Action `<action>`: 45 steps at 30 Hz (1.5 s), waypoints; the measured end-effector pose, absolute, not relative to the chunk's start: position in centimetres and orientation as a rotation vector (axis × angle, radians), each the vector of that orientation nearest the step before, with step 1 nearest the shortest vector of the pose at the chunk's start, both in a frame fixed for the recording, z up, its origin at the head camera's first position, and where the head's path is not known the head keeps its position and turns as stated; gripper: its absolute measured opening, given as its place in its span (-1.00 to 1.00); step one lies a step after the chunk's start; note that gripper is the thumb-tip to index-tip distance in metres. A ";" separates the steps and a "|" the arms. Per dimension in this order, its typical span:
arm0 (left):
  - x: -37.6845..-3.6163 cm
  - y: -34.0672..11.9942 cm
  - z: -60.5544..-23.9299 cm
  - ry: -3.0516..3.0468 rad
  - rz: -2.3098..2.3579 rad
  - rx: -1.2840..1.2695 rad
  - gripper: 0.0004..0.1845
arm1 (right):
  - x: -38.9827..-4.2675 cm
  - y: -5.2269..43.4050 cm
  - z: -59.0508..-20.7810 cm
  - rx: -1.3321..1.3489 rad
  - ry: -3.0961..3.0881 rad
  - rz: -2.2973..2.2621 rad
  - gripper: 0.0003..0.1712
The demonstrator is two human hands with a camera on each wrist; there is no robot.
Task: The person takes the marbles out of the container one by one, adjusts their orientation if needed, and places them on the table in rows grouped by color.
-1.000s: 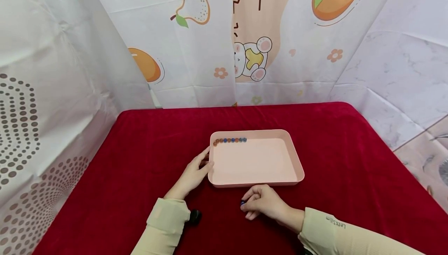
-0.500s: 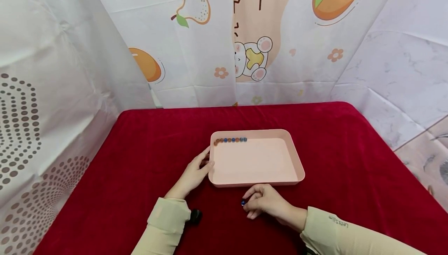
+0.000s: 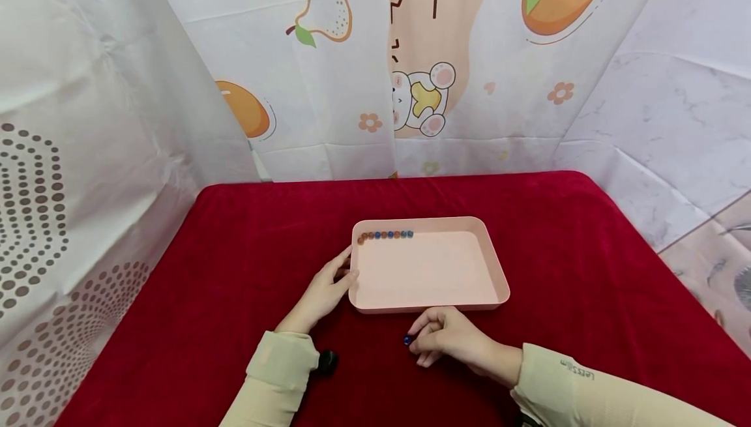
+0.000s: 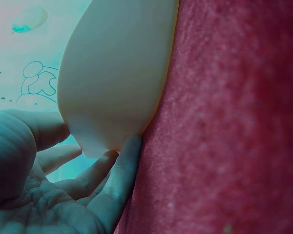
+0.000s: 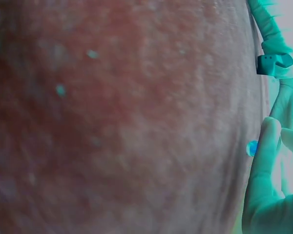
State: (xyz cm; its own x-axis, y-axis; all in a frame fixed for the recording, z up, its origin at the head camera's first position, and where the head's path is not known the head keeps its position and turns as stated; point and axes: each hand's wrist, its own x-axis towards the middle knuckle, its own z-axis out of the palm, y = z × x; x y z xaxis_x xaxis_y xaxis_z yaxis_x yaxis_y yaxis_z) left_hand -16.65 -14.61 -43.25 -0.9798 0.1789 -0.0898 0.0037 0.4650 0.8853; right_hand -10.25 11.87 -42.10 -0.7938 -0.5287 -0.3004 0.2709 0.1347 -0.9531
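A pink tray point(image 3: 489, 270) sits in the middle of the red cloth, with a row of several small blue and orange beads point(image 3: 385, 235) along its far left wall. My left hand point(image 3: 324, 290) rests against the tray's left wall, fingers straight; the left wrist view shows those fingers point(image 4: 112, 178) touching the tray point(image 4: 117, 73). My right hand point(image 3: 446, 337) lies on the cloth just in front of the tray, fingers curled, pinching a small blue bead point(image 3: 407, 339) at its fingertips. The right wrist view shows that bead point(image 5: 252, 147) beside a fingertip.
The red cloth point(image 3: 235, 251) covers the table, whose edges fall away at left and right. Printed white curtains point(image 3: 328, 75) close in the back and left. A black wrist camera point(image 3: 326, 362) sits by the left sleeve. Tiled floor point(image 3: 716, 264) shows at the right.
My right hand has shifted slightly to the right on the cloth, the blue bead staying at its fingertips. The left hand and tray have not moved.
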 end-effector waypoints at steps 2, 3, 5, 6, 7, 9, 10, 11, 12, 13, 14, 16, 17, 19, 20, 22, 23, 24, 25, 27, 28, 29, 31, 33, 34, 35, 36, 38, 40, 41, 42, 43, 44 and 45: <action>-16.6 -14.6 -43.3 2.536 1.534 0.154 -0.35 | -10.4 11.9 -41.8 -0.250 1.821 -1.719 -0.72; -16.6 -14.7 -43.3 2.534 1.534 0.152 -0.36 | -10.4 11.9 -41.7 -0.250 1.822 -1.719 -0.73; -16.6 -14.7 -43.3 2.531 1.535 0.150 -0.36 | -10.6 11.9 -41.3 -0.257 1.827 -1.719 -0.73; -16.6 -14.7 -43.3 2.529 1.536 0.150 -0.36 | -10.7 11.9 -41.2 -0.261 1.828 -1.721 -0.73; -16.6 -14.7 -43.2 2.527 1.537 0.148 -0.36 | -10.8 11.9 -41.0 -0.269 1.832 -1.720 -0.73; -16.6 -14.7 -43.2 2.527 1.536 0.148 -0.36 | -11.1 12.0 -40.6 -0.291 1.838 -1.722 -0.72; -16.6 -14.7 -43.2 2.527 1.536 0.148 -0.36 | -11.2 12.0 -40.3 -0.301 1.842 -1.724 -0.72; -16.6 -14.7 -43.2 2.528 1.535 0.148 -0.36 | -11.4 12.0 -40.1 -0.310 1.848 -1.723 -0.71; -16.6 -14.7 -43.2 2.530 1.534 0.148 -0.37 | -11.5 12.1 -39.8 -0.319 1.855 -1.723 -0.70; -16.6 -14.7 -43.2 2.531 1.534 0.148 -0.37 | -11.7 12.1 -39.6 -0.328 1.864 -1.722 -0.69; -16.6 -14.7 -43.1 2.533 1.534 0.150 -0.37 | -11.9 12.1 -39.4 -0.333 1.870 -1.725 -0.69; -16.6 -14.6 -43.1 2.530 1.539 0.151 -0.37 | -12.3 12.2 -38.9 -0.340 1.885 -1.727 -0.67; -16.6 -14.6 -43.1 2.529 1.541 0.153 -0.37 | -12.5 12.2 -38.6 -0.347 1.892 -1.729 -0.67; -16.6 -14.6 -43.1 2.524 1.545 0.158 -0.37 | -12.9 12.3 -38.2 -0.362 1.904 -1.730 -0.67; -16.6 -14.6 -43.1 2.522 1.546 0.158 -0.37 | -13.1 12.3 -38.0 -0.365 1.911 -1.728 -0.66; -16.6 -14.6 -43.1 2.523 1.546 0.162 -0.37 | -13.4 12.3 -37.6 -0.379 1.927 -1.721 -0.68; -16.6 -14.6 -43.1 2.526 1.543 0.162 -0.37 | -13.5 12.3 -37.4 -0.385 1.931 -1.718 -0.68; -16.6 -14.6 -43.1 2.527 1.541 0.162 -0.37 | -13.7 12.3 -37.3 -0.383 1.935 -1.713 -0.67; -16.6 -14.6 -43.1 2.527 1.541 0.162 -0.37 | -13.8 12.3 -37.1 -0.378 1.933 -1.712 -0.67; -16.6 -14.6 -43.1 2.528 1.541 0.165 -0.37 | -14.0 12.4 -36.9 -0.376 1.923 -1.714 -0.69; -16.6 -14.6 -43.0 2.523 1.544 0.166 -0.37 | -14.1 12.4 -36.7 -0.367 1.916 -1.716 -0.69; -16.6 -14.6 -43.0 2.520 1.548 0.168 -0.37 | -14.3 12.4 -36.6 -0.364 1.914 -1.716 -0.68; -16.6 -14.7 -43.0 2.510 1.554 0.171 -0.37 | -14.6 12.4 -36.4 -0.370 1.925 -1.708 -0.68; -16.6 -14.7 -43.0 2.499 1.558 0.172 -0.37 | -15.0 12.4 -36.2 -0.382 1.950 -1.693 -0.67; -16.6 -14.8 -43.0 2.493 1.559 0.172 -0.37 | -15.1 12.4 -36.0 -0.386 1.965 -1.688 -0.67; -16.6 -14.8 -43.0 2.492 1.559 0.172 -0.37 | -15.3 12.5 -35.9 -0.394 1.982 -1.683 -0.67; -16.6 -14.8 -43.0 2.491 1.558 0.171 -0.37 | -15.5 12.5 -35.8 -0.397 1.994 -1.680 -0.67; -16.6 -14.7 -43.0 2.494 1.557 0.169 -0.37 | -15.8 12.5 -35.5 -0.396 2.009 -1.683 -0.69; -16.6 -14.7 -42.9 2.498 1.555 0.171 -0.37 | -16.1 12.4 -35.3 -0.392 2.016 -1.693 -0.71; -16.6 -14.7 -42.9 2.500 1.555 0.171 -0.37 | -16.2 12.4 -35.2 -0.390 2.018 -1.695 -0.71; -16.5 -14.7 -42.9 2.503 1.553 0.172 -0.37 | -16.3 12.4 -35.1 -0.390 2.019 -1.699 -0.71; -16.5 -14.7 -42.9 2.502 1.553 0.173 -0.37 | -16.4 12.3 -34.9 -0.389 2.023 -1.699 -0.72; -16.5 -14.7 -42.9 2.498 1.553 0.175 -0.37 | -16.5 12.3 -34.8 -0.385 2.026 -1.698 -0.73; -16.5 -14.7 -42.9 2.494 1.556 0.178 -0.37 | -16.6 12.3 -34.6 -0.381 2.030 -1.698 -0.73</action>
